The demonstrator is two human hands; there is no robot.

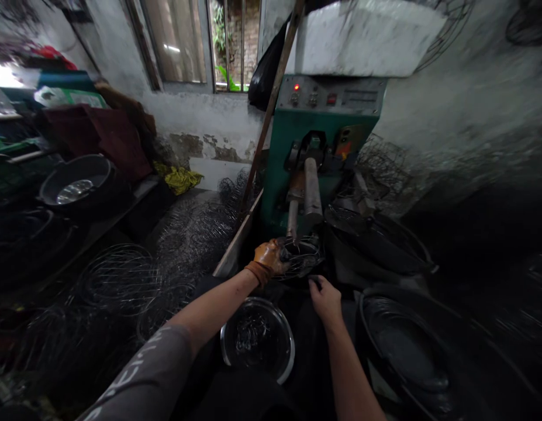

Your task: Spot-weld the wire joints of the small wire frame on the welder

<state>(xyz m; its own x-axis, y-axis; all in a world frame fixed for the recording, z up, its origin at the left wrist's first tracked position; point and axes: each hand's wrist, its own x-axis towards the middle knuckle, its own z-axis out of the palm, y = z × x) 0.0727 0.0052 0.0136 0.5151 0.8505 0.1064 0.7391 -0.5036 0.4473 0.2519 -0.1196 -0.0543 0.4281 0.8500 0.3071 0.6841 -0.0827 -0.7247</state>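
Dim workshop clutter surrounds a green machine; gloved left hand grips the light, springy wire guard by its rim, bare right hand pinching its near edge.

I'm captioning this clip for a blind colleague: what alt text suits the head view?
A gloved left hand and bare right hand hold a round wire grille beneath the rollers of a green machine. A steel bowl sits below, wire grilles stacked left.

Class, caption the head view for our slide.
Gloved left hand and bare right hand hold a wire guard at a green machine.
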